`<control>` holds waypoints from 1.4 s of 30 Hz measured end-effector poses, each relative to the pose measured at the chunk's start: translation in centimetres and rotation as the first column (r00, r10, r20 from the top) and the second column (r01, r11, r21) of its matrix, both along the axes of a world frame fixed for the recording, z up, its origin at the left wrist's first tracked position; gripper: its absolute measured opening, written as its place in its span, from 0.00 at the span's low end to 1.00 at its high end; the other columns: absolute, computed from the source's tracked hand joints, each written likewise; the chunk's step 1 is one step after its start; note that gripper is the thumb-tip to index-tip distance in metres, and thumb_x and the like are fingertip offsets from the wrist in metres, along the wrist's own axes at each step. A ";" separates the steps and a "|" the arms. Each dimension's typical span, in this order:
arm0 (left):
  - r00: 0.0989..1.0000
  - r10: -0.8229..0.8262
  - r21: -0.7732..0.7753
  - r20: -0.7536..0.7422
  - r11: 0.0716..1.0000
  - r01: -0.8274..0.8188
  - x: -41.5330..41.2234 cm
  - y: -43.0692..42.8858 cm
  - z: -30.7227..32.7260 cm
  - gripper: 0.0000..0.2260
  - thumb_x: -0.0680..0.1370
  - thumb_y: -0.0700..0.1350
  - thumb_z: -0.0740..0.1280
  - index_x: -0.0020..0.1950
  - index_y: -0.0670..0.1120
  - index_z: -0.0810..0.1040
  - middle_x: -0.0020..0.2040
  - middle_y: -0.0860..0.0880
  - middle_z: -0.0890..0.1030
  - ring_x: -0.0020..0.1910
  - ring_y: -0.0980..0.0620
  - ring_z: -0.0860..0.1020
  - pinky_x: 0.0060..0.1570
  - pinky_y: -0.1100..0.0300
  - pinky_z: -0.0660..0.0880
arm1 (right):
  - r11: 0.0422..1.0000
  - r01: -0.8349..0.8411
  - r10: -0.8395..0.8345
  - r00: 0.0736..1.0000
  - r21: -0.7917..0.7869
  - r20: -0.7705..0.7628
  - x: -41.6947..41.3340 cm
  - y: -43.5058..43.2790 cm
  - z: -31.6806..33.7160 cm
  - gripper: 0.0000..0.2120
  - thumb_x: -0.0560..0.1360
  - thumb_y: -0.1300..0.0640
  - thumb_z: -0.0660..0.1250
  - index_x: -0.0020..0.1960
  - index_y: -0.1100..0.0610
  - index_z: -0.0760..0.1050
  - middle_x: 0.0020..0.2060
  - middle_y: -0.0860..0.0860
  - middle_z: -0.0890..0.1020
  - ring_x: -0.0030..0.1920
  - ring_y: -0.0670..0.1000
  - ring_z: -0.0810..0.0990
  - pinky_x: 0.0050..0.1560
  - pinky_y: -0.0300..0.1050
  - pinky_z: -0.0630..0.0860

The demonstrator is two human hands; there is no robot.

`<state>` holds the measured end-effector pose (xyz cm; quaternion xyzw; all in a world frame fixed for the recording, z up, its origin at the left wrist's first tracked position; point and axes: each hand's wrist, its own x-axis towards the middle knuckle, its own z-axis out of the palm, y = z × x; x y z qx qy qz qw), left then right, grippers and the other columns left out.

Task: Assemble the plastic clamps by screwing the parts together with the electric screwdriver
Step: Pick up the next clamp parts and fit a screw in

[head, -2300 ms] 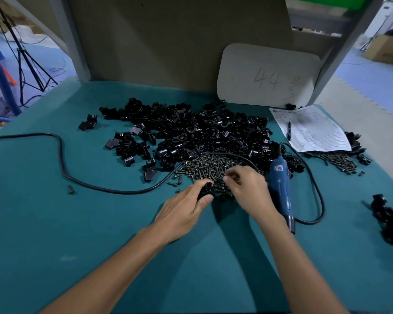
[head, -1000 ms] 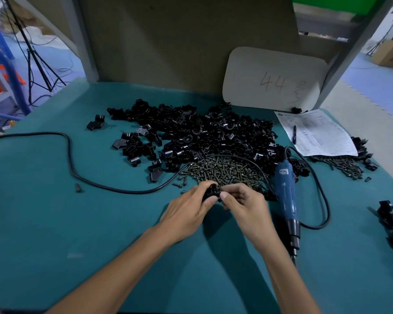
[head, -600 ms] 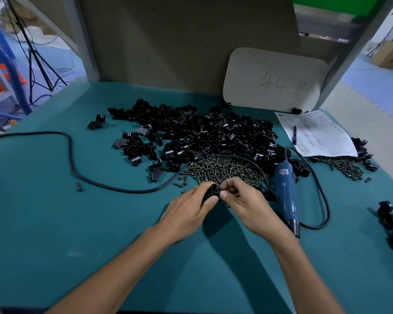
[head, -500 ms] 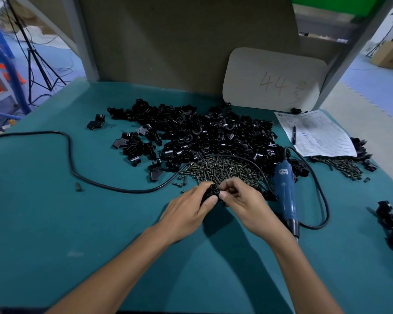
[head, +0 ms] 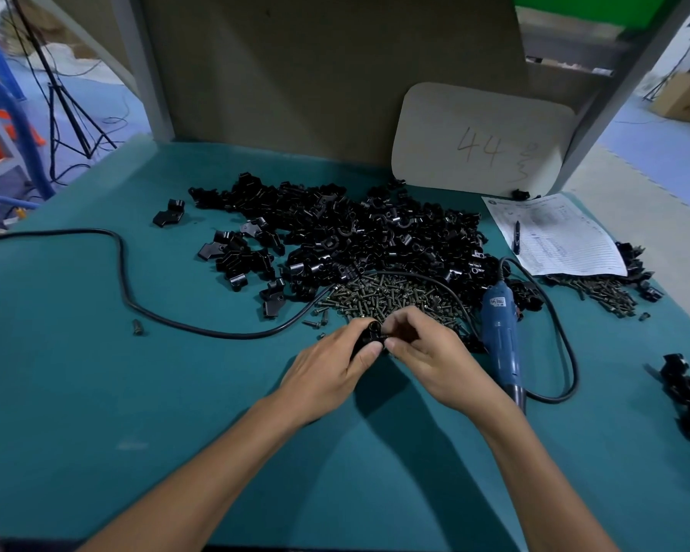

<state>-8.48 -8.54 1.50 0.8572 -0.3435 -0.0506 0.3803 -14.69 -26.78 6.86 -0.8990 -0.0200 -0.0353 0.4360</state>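
**Right hand brought back from the screws to the clamp part**

Drawn back from the loose pile of small brass-coloured metal screws (head: 391, 298), the right hand (head: 435, 352) is now set against the left hand (head: 327, 372), which has stayed near the middle of the teal desk (head: 176, 392). A black plastic clamp part (head: 373, 332) is gripped between the left thumb and curled fingers and kept low over the desk, probably so that its hole is steadied and faces the other hand. The right fingertips are pinched together at the part's right side. Whether a screw is caught between them cannot be told, though a screw being started by hand is the likely step. The blue electric screwdriver (head: 498, 336) is left lying just beside the right hand, within easy reach. The heap of black plastic clamp pieces (head: 355, 237) is spread towards the desk's far edge.
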 end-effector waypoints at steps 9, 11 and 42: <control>0.999 -0.009 0.018 0.047 1.000 0.008 -0.1 -0.1 -0.3 0.15 0.83 0.64 0.48 0.67 0.63 0.63 0.52 0.59 0.75 0.47 0.58 0.75 0.36 0.59 0.68 | 0.997 0.075 -0.076 0.994 -0.017 -0.077 0.7 -0.3 -0.5 0.06 0.82 0.49 0.65 0.48 0.48 0.76 0.39 0.48 0.83 0.40 0.45 0.82 0.39 0.40 0.79; 0.999 -0.006 0.007 0.043 1.000 0.005 -0.1 0.0 -0.3 0.16 0.83 0.65 0.48 0.68 0.64 0.62 0.54 0.59 0.76 0.48 0.58 0.75 0.37 0.61 0.68 | 0.992 0.086 -0.093 0.992 -0.091 -0.079 0.8 0.1 -0.6 0.11 0.83 0.45 0.62 0.44 0.48 0.75 0.36 0.47 0.82 0.37 0.45 0.80 0.38 0.45 0.78; 0.998 -0.010 0.044 0.067 0.999 0.007 -0.1 -0.3 -0.7 0.22 0.81 0.70 0.43 0.71 0.63 0.59 0.57 0.60 0.74 0.51 0.58 0.73 0.42 0.57 0.67 | 0.662 0.480 -0.641 0.761 -0.576 -0.102 -3.5 -8.4 0.1 0.35 0.78 0.37 0.66 0.77 0.52 0.57 0.65 0.62 0.75 0.60 0.66 0.76 0.53 0.57 0.72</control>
